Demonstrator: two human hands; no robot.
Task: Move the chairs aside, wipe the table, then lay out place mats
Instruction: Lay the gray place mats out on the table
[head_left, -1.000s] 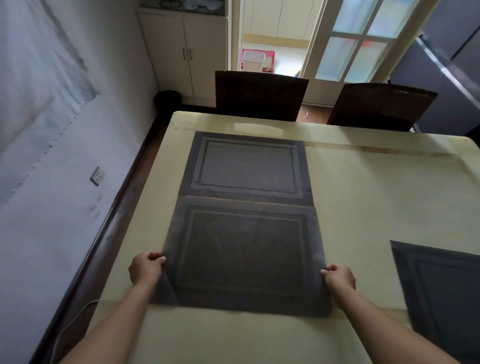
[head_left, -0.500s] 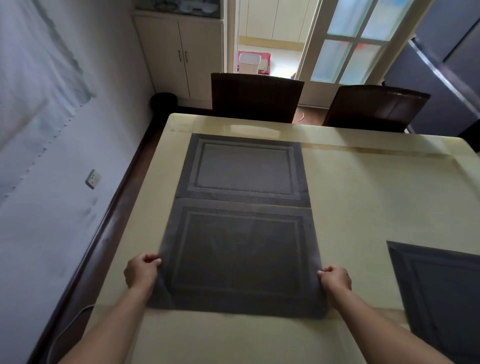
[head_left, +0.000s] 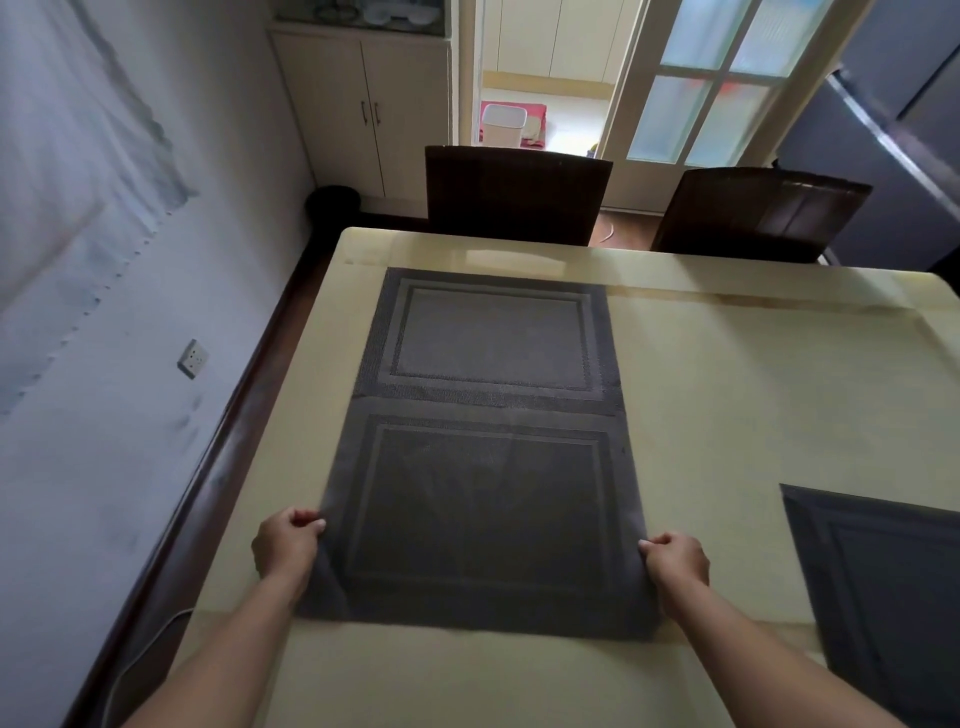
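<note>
Your left hand and right hand kept pinching the near place mat by its sides; it barely shifted on the counter, butted against the far mat, so nearly laid

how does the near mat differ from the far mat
The near mat is pinched at its side edges by the left hand and right hand; the far mat is untouched. The near mat's left near corner is bent up off the table; the far mat lies flat. The near mat looks darker than the far mat. Both are grey rectangles with a framed border.
</note>
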